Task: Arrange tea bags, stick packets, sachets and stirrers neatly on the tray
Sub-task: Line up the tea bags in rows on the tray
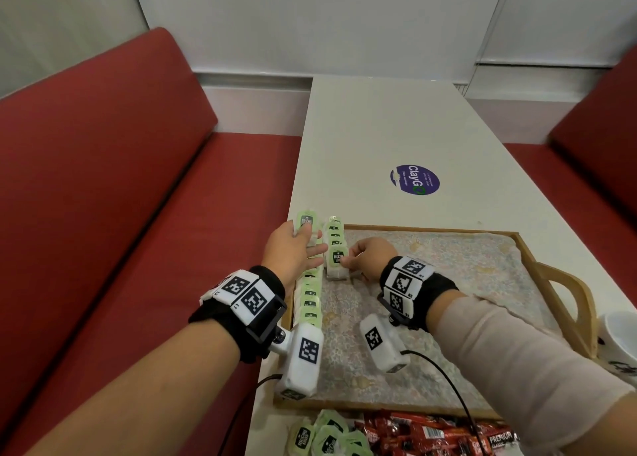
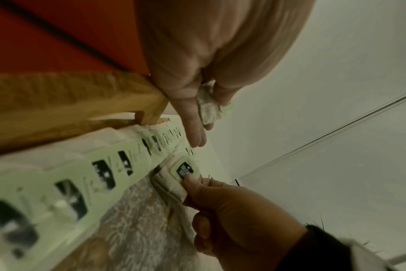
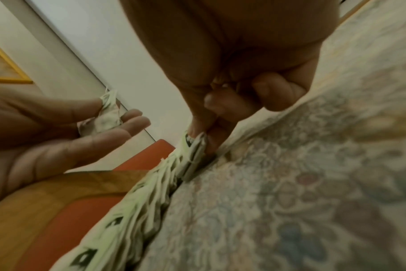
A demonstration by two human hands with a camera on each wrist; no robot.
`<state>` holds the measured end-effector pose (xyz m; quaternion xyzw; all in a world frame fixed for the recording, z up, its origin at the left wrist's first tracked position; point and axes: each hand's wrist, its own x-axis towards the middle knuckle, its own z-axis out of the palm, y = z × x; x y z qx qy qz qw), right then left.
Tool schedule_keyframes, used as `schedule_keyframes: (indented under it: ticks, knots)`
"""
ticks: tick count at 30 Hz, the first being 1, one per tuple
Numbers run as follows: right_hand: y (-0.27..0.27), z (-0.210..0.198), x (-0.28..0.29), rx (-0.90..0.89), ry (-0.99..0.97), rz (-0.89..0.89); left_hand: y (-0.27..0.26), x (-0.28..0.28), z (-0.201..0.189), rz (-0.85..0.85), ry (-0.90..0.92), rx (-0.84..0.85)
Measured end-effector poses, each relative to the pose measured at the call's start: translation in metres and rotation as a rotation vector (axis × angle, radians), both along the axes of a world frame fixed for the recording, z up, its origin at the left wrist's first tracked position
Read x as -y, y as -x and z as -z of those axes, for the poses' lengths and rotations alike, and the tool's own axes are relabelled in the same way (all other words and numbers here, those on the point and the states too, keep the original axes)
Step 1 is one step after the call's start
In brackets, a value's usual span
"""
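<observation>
Head view: a spare pale-green paper tea bag (image 1: pixel 305 222) was held by the left hand (image 1: pixel 293 249), fingers loosely extended. The front bag (image 1: pixel 336 259) of the second row in the wooden tray (image 1: pixel 551 276) was pinched by the right hand (image 1: pixel 370 257); it would best be seated upright, touching its neighbours.

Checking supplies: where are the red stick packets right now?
Head view: the red stick packets lie off the tray, on the table by its near edge, right of loose green tea bags.
</observation>
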<state>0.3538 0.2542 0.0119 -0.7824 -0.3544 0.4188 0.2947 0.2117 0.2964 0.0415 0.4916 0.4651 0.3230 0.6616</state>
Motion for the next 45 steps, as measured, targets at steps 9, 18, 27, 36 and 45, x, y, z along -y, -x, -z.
schedule_keyframes:
  ticks: [9,18,27,36,45]
  knots:
    - [0.004,0.003,-0.015,0.197,0.126,-0.046,0.001,-0.001,0.001,0.022,-0.002,-0.009]
    - [0.004,0.002,-0.011,0.210,0.058,-0.001,0.002,-0.001,0.000,0.033,0.011,0.010]
    - [0.011,-0.002,-0.005,0.247,0.073,-0.108,0.000,0.000,-0.003,0.014,0.068,0.033]
    - [0.010,-0.017,0.002,0.019,-0.296,-0.067,0.004,0.000,-0.004,0.063,-0.048,-0.059]
    - [0.012,-0.027,0.011,-0.032,-0.475,0.024,0.002,0.007,-0.004,0.087,-0.316,-0.205]
